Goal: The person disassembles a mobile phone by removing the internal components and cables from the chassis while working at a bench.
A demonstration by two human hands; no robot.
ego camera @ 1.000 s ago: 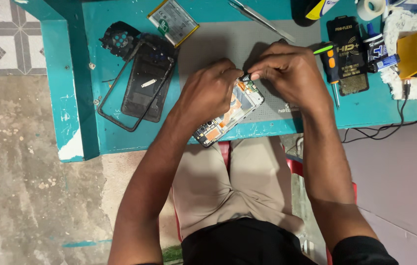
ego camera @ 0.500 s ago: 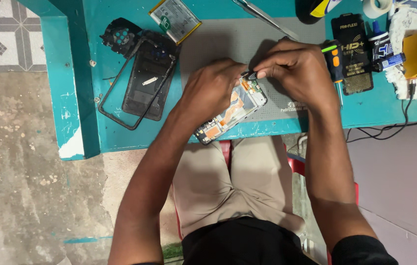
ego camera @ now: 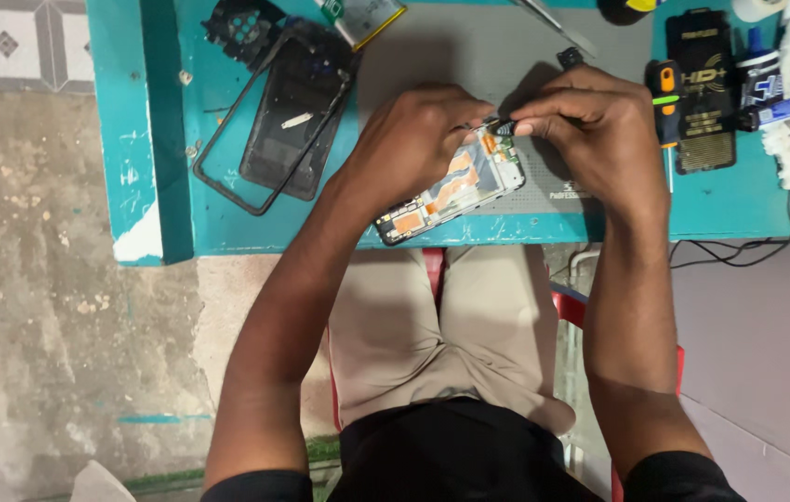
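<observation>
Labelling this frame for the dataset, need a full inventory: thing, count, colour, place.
opened phone: 1, orange and silver insides, mat's front edge, under both hands
mat: 1, grey, middle of table
table: 1, teal
phone back cover: 1, black, left of mat
phone frame: 1, black, around the cover
battery: 1, yellow-edged, top edge
tweezers: 1, metal, top of mat
screwdriver: 1, orange and black, right of mat
flat black box: 1, beside screwdriver
chair: 1, red, under the person
left hand: on phone
right hand: pinching a small part at the phone's top
</observation>
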